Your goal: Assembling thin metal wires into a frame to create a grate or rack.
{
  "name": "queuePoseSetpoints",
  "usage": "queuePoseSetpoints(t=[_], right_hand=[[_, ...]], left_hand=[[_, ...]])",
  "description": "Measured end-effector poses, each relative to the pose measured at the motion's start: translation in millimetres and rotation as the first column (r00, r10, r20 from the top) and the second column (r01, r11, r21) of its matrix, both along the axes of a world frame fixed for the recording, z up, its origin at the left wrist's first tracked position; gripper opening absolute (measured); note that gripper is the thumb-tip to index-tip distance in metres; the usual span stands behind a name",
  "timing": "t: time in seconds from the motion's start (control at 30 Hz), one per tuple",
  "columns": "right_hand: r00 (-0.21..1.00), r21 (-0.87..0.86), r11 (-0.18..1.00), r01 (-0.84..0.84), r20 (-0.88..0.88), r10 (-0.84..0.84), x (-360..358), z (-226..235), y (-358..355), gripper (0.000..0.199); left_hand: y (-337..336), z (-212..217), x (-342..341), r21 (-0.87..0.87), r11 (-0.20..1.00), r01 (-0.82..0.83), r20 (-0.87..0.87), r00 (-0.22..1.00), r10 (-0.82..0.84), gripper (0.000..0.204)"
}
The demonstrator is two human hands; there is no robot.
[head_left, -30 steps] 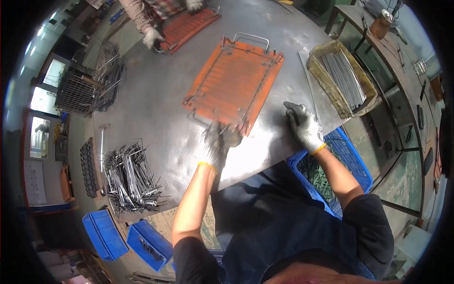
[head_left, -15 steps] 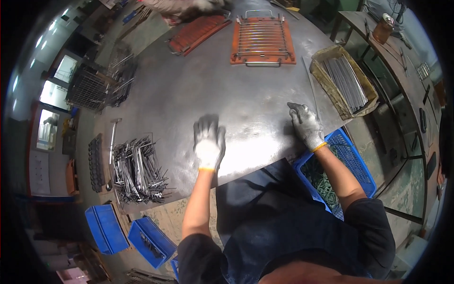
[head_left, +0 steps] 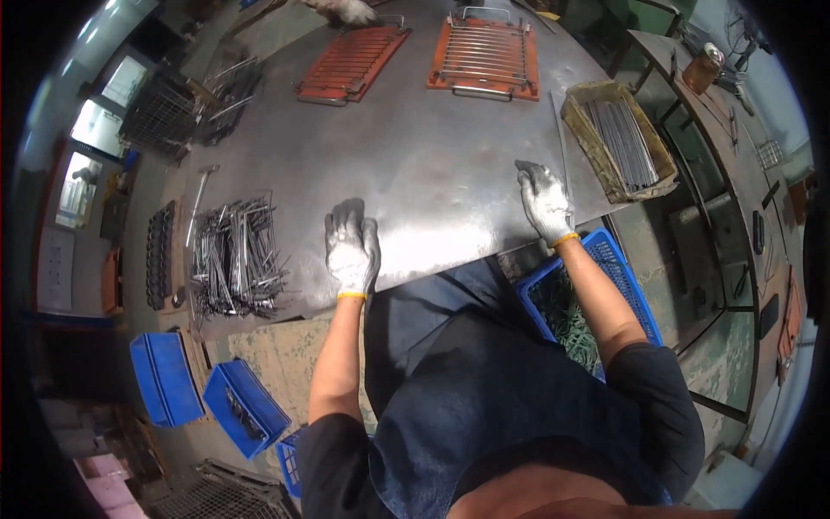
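My left hand [head_left: 350,248], in a pale work glove with dark grey fingertips, rests on the bare metal tabletop [head_left: 424,173] near its front edge, fingers stretched out. Farther right, my right hand [head_left: 545,204] wears the same kind of glove. It lies on the table with its fingers extended, and I see nothing held in it. Nearest to that hand is a worn yellowish bin [head_left: 596,154] of thin grey metal strips [head_left: 624,143]. Left of my left hand lies a tangled pile of metal rods [head_left: 233,259].
Two orange jigs, the left one [head_left: 353,65] and the right one [head_left: 484,54], carry rods at the far side. A co-worker's gloved hand [head_left: 350,10] is behind the left jig. A blue crate [head_left: 618,264] with green pieces stands below right; blue bins [head_left: 169,381] sit lower left.
The left jig has turned and shows more of its top. The co-worker's hand appears clearer behind it. The whole view has shifted; both my hands stay stretched out on the table.
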State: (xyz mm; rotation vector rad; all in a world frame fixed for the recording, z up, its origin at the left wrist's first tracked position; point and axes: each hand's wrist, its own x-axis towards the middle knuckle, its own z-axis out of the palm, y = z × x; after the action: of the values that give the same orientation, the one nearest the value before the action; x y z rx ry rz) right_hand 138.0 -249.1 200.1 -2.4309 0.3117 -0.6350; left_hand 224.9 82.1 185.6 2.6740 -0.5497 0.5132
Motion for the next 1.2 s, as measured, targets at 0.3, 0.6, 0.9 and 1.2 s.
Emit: queuePoseSetpoints(t=[0.3, 0.6, 0.9, 1.2], right_hand=[[0.999, -0.032, 0.998, 0.046, 0.022, -0.045, -2.5, -8.2, -28.2, 0.023], [0.996, -0.019, 0.997, 0.077, -0.036, -0.078, -49.7, 13.5, -37.1, 0.022], [0.997, 0.009, 0.997, 0.074, -0.034, -0.073, -74.0, 23.7, -25.9, 0.021], [0.997, -0.063, 0.995, 0.073, 0.012, -0.072, -78.1, 27.9, -4.8, 0.022]], left_hand=[[-49.7, 11.4, 55.0, -0.198, 0.925, -0.323, -0.094, 0.946, 0.31, 0.054], [-84.9, 13.3, 91.2, -0.257, 0.809, -0.529, -0.021, 0.84, 0.543, 0.067], [-98.1, 36.4, 113.9, -0.33, 0.632, -0.701, -0.312, 0.713, 0.628, 0.086], [-65.7, 20.8, 173.7, -0.139, 0.81, -0.57, -0.498, 0.747, 0.44, 0.065]])
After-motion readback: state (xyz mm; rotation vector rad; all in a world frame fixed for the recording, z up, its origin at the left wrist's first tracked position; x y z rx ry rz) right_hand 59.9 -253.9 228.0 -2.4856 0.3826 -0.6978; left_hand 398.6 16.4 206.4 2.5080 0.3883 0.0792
